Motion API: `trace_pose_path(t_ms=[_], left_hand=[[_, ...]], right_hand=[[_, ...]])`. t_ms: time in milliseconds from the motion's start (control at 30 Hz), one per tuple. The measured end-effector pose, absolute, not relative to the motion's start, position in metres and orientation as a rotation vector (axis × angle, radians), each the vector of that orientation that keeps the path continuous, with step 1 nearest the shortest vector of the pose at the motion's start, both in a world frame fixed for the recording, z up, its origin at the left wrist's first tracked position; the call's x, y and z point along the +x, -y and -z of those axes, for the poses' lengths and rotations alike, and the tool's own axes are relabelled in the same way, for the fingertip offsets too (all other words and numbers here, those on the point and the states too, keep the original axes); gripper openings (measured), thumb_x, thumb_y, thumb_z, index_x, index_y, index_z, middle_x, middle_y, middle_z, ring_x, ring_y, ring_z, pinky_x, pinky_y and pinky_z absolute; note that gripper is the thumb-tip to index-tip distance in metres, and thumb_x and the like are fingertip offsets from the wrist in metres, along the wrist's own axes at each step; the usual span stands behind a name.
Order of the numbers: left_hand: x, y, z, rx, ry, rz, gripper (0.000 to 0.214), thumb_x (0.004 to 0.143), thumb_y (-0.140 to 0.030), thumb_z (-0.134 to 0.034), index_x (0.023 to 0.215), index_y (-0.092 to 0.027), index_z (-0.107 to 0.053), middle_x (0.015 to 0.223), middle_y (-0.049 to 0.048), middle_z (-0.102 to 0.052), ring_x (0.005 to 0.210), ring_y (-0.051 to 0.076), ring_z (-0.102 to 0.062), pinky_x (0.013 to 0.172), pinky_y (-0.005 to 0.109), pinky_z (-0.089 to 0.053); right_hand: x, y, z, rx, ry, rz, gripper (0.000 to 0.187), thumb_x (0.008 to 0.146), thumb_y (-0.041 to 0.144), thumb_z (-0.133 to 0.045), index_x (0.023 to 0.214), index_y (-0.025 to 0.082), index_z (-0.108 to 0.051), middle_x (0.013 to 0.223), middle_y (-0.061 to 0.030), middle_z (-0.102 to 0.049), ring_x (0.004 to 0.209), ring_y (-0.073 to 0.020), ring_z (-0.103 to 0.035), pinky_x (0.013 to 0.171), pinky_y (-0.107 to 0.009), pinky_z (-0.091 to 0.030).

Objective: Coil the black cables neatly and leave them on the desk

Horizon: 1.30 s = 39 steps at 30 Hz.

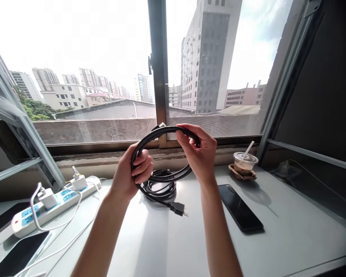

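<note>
A black cable [161, 132], looped into a ring, is held up above the white table by both of my hands. My left hand [134, 169] has its fingers wrapped round the left side of the ring. At the upper right, my right hand [198, 150] pinches the loop between thumb and fingers. One end, a black plug [178, 209] with metal contacts, hangs below the ring toward the right. Behind the ring's top, a pale connector tip [162, 125] shows in part. A second coil of black cable [161, 188] lies on the table beyond, partly hidden by the held loop.
At the left sits a white power strip [83, 190] with chargers and white cords, near a phone [20, 254]. To the right lie a black phone [242, 209] and a lidded drink cup [244, 161] in a cardboard holder. A window [158, 77] stands behind the table [167, 250].
</note>
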<state>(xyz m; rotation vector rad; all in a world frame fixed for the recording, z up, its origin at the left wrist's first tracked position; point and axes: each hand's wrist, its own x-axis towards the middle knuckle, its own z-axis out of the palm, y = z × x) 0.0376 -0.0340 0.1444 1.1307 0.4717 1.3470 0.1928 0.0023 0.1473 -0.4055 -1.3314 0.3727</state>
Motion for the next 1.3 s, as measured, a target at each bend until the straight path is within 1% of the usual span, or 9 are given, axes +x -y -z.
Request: trace_pose_path(t_ms=[267, 467, 600, 700, 800, 900, 1100, 1167, 1300], left_hand=[[0.029, 0.036, -0.139, 1.210, -0.444, -1.173, 0.016, 0.086, -0.021, -0.045, 0.075, -0.016, -0.054, 0.038, -0.0098, -0.018, 0.033, 0.004, -0.010, 0.031, 0.013, -0.014], [0.035, 0.040, -0.140, 1.224, -0.447, -1.306, 0.012, 0.087, -0.017, -0.047, 0.097, -0.022, -0.052, 0.043, -0.0106, -0.024, 0.033, 0.004, -0.007, 0.030, 0.012, -0.008], [0.037, 0.042, -0.141, 1.224, -0.517, -1.317, 0.014, 0.092, -0.029, -0.042, 0.093, -0.019, -0.052, 0.042, -0.0110, -0.020, 0.032, 0.004, -0.006, 0.029, 0.013, -0.007], [0.042, 0.048, -0.143, 1.284, -0.580, -1.281, 0.039, 0.092, -0.048, -0.034, 0.093, -0.015, -0.055, 0.043, -0.0106, -0.018, 0.034, 0.004, -0.006, 0.030, 0.013, -0.006], [0.047, 0.054, -0.145, 1.372, -0.621, -1.355, 0.035, 0.086, -0.052, -0.047, 0.091, -0.018, -0.052, 0.046, -0.0112, -0.020, 0.036, 0.003, -0.008, 0.031, 0.012, -0.008], [0.045, 0.056, -0.145, 1.458, -0.674, -1.467, 0.031, 0.080, -0.049, -0.058, 0.086, -0.020, -0.047, 0.046, -0.0117, -0.023, 0.036, 0.002, -0.012, 0.032, 0.011, -0.014], [0.036, 0.056, -0.145, 1.617, -0.805, -1.633, 0.038, 0.082, -0.048, -0.055, 0.065, -0.017, -0.042, 0.045, -0.0093, -0.028, 0.036, 0.002, -0.020, 0.033, 0.013, -0.017], [0.034, 0.059, -0.147, 1.645, -0.849, -1.672, 0.039, 0.082, -0.046, -0.057, 0.062, -0.016, -0.042, 0.048, -0.0076, -0.032, 0.037, 0.001, -0.021, 0.033, 0.014, -0.015], [0.032, 0.062, -0.149, 1.627, -0.977, -1.772, 0.043, 0.079, -0.045, -0.061, 0.056, -0.014, -0.042, 0.052, -0.0065, -0.029, 0.040, 0.001, -0.019, 0.034, 0.015, -0.012]], right_hand=[[0.195, -0.003, -0.144, -0.422, 1.320, -0.237, 0.013, 0.075, 0.033, -0.066, 0.076, 0.020, -0.065, 0.069, 0.0019, -0.058, 0.056, -0.0080, -0.049, 0.045, -0.021, -0.035], [0.203, -0.002, -0.143, -0.438, 1.470, -0.131, 0.013, 0.082, 0.032, -0.059, 0.086, 0.022, -0.067, 0.087, -0.0026, -0.063, 0.069, -0.0116, -0.056, 0.046, -0.021, -0.037], [0.206, -0.006, -0.139, -0.534, 1.557, -0.260, 0.021, 0.084, 0.038, -0.056, 0.090, 0.023, -0.070, 0.065, 0.0009, -0.059, 0.047, -0.0074, -0.042, 0.040, -0.022, -0.027], [0.205, -0.008, -0.138, -0.531, 1.563, -0.315, 0.025, 0.083, 0.041, -0.057, 0.096, 0.024, -0.069, 0.082, -0.0015, -0.064, 0.046, -0.0059, -0.042, 0.041, -0.022, -0.031], [0.203, -0.008, -0.138, -0.527, 1.598, -0.357, 0.029, 0.086, 0.043, -0.052, 0.103, 0.024, -0.066, 0.069, 0.0011, -0.059, 0.044, -0.0063, -0.042, 0.043, -0.021, -0.034], [0.202, -0.004, -0.138, -0.564, 1.643, -0.397, 0.028, 0.088, 0.044, -0.048, 0.089, 0.021, -0.065, 0.047, 0.0059, -0.044, 0.042, -0.0069, -0.040, 0.043, -0.019, -0.031], [0.201, 0.004, -0.139, -0.510, 1.713, -0.594, 0.035, 0.088, 0.043, -0.049, 0.065, 0.018, -0.053, 0.042, 0.0072, -0.038, 0.037, -0.0046, -0.039, 0.040, -0.018, -0.029], [0.199, 0.007, -0.142, -0.447, 1.713, -0.670, 0.030, 0.088, 0.042, -0.049, 0.073, 0.018, -0.059, 0.050, 0.0053, -0.048, 0.037, -0.0042, -0.040, 0.037, -0.018, -0.029], [0.190, 0.014, -0.147, -0.404, 1.657, -0.572, 0.022, 0.086, 0.036, -0.053, 0.103, 0.026, -0.063, 0.101, -0.0018, -0.062, 0.051, -0.0049, -0.051, 0.041, -0.019, -0.039]])
